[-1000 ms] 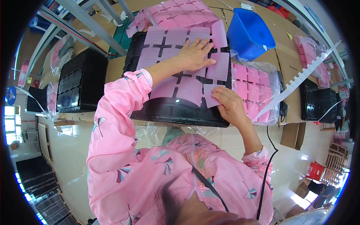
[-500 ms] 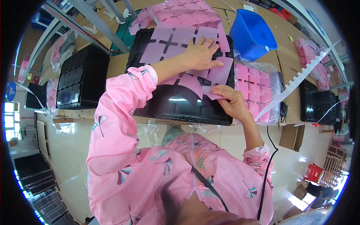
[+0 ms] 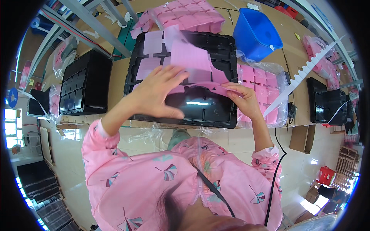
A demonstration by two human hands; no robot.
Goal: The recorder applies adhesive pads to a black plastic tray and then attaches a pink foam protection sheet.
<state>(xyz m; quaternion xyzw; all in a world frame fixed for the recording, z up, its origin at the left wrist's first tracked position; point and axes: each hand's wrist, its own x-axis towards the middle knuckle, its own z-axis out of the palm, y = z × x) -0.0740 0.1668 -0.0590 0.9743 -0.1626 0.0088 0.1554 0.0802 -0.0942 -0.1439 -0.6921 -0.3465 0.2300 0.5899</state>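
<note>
A thin pink sheet with cross-shaped cutouts (image 3: 189,57) lies over a black plastic tray (image 3: 192,109), its right part lifted and bent. My right hand (image 3: 246,101) pinches the sheet's near right corner between thumb and fingers, above the tray's right side. Over the tray's near left part hovers my left hand (image 3: 158,92), fingers apart and holding nothing, next to the sheet's near edge. The tray's glossy near section and its far right corner show uncovered. Part of the sheet's near left edge is hidden behind my left hand.
Behind the tray lies a pile of pink sheets (image 3: 189,15). A blue bin (image 3: 257,36) stands at the back right, with bagged pink sheets (image 3: 262,90) in front of it. Stacked black trays (image 3: 84,84) stand to the left. A white notched strip (image 3: 300,79) slants across the right.
My left hand has come off the sheet and moved left and nearer to me. The sheet's right part has risen and folded leftward, while my right hand keeps its corner, slightly higher.
</note>
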